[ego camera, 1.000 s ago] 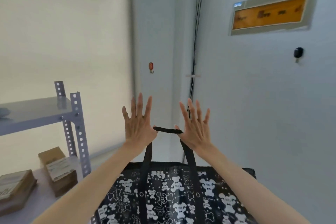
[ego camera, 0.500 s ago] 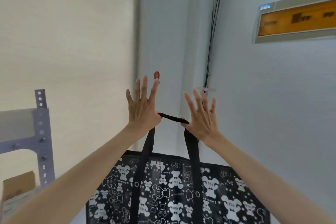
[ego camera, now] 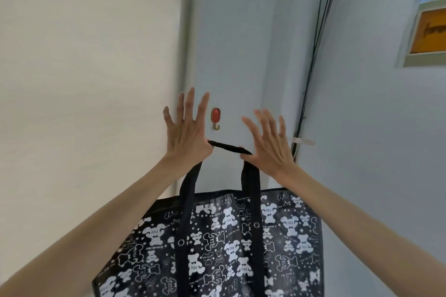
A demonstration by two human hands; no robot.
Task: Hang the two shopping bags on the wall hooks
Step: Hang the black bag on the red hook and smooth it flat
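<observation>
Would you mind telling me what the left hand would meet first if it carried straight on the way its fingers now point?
Probably just bare wall: the left hand points up and forward, its fingertips left of the red hook. Depth is hard to judge.

Head view, tilted upward, near wall.

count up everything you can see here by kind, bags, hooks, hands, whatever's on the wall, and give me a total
Shopping bags: 1
Wall hooks: 1
Hands, left and right: 2
Orange wall panels: 1
Black cable runs: 1
Total: 6
</observation>
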